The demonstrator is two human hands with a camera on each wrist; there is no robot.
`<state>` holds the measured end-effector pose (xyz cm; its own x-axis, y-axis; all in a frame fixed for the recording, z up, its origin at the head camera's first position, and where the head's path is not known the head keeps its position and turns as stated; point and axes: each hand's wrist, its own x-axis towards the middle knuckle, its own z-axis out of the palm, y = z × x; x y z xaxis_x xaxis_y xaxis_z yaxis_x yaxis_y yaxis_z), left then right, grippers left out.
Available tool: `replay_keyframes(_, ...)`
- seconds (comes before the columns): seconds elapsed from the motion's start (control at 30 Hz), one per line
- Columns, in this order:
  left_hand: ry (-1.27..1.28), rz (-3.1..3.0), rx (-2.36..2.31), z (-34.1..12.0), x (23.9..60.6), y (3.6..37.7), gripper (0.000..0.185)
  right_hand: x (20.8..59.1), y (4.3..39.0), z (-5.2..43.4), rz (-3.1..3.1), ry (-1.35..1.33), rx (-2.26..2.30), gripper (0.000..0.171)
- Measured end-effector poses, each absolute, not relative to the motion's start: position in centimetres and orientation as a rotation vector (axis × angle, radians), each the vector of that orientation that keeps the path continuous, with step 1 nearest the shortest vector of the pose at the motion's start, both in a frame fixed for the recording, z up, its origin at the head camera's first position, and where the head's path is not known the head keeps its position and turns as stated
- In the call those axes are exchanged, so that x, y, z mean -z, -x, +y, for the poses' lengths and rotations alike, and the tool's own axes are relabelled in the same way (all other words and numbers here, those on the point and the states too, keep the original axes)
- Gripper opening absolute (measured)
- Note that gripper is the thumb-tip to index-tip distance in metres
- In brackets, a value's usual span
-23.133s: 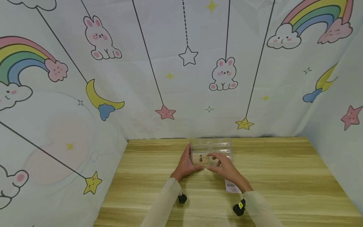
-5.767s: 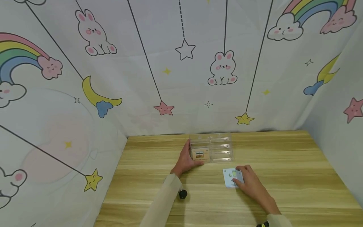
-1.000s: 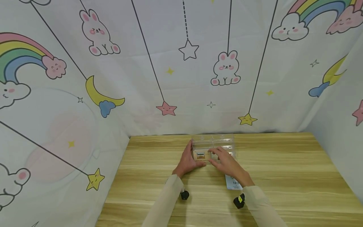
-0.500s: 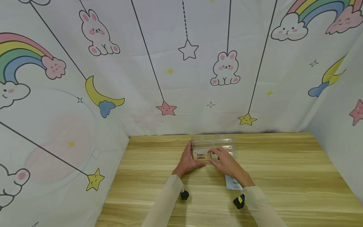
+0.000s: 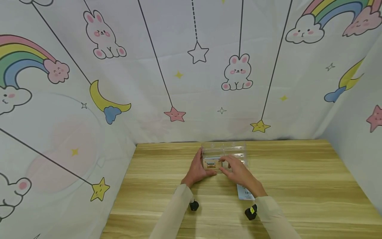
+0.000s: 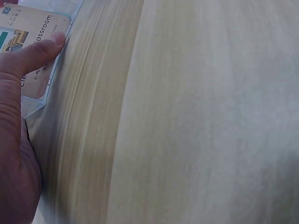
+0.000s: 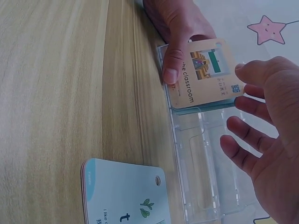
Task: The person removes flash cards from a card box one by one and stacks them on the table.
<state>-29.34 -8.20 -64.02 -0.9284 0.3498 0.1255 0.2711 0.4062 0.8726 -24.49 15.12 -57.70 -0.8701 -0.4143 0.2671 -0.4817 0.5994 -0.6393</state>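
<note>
My left hand grips the left side of a clear plastic card holder, its thumb lying over the front card. A beige flashcard printed with a classroom picture and "the classroom" stands in the holder's near-left slot, leaning forward. Blue-green card edges show behind it. My right hand is at this card's upper right corner; a fingertip touches the top edge beside the QR code, and the other fingers are loosely bent. No firm pinch is visible.
A stack of light-blue flashcards, the top one about tea, lies on the wooden table below my right wrist and partly hidden. A printed white cloth hangs behind the table and at both sides.
The classroom card has tipped slightly forward in the last half second, while both hands stay put. Earlier, my right hand was on the tea stack; before that, a guitar card stood in front.
</note>
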Motion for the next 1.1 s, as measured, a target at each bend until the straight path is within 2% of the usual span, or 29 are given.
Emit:
replay_keyframes(0.47, -0.607, 2.599, -1.569, -8.24, 64.14, 29.5, 0.129, 58.52, 24.72, 14.66, -2.65, -0.849, -1.214, 0.025)
replay_keyframes(1.1, -0.579, 2.608, -1.543, -8.22, 64.18, 29.49, 0.13, 58.13, 25.02, 14.64, -2.606, -0.802, -1.209, 0.022)
